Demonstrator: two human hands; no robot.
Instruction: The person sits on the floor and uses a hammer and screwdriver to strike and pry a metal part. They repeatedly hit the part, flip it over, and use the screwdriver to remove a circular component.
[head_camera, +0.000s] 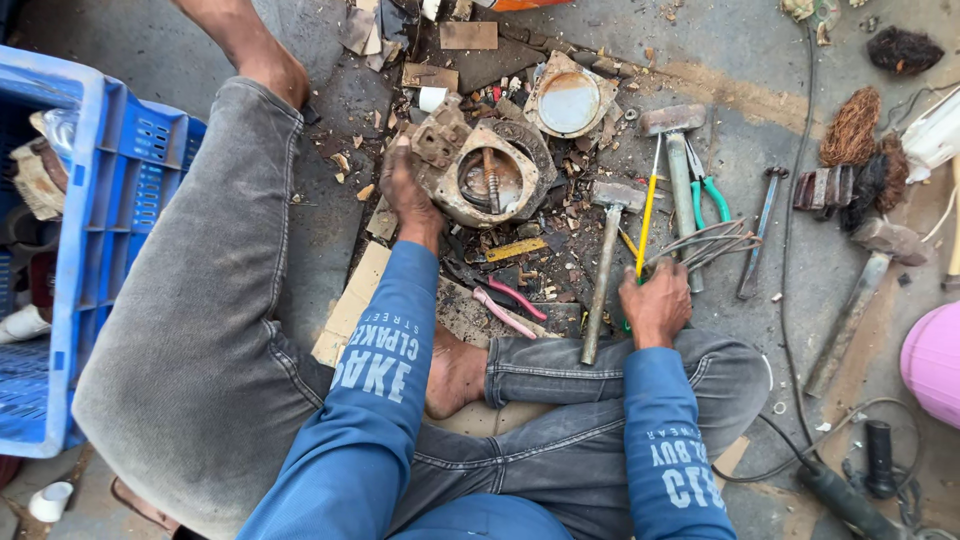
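Sitting cross-legged on a littered concrete floor, with the left hand (408, 192) pressed against the near side of a rusty round housing (487, 175), fingers curled on its edge in a steadying hold rather than a full clasp; lying in the debris just ahead of the knees, that housing, with a bolt (491, 180) upright in its middle; down at the right knee, the right hand (655, 305) closed around the end of a yellow screwdriver (648, 210), whose shaft slants up and away between two hammers; hard to tell whether some of the grey wires (712, 242) just beside are caught in the same fist. Likely to slip, the housing, since held on one side only and resting on loose scraps and chips; liable to rock or skid toward the bare foot (455, 375) if levered hard; sharp rusted rims close to the left fingers, so a jolt could mean a cut. Crowded around the right hand: a hammer (605, 262) touching or nearly so, green pliers (706, 192) beyond, pink-handled pliers (508, 305) near the shin; easy to knock or snag when lifting the screwdriver. Trailing at the right, a black cable (790, 250), apt to catch. Standing at the left, a blue crate (75, 220), well apart.
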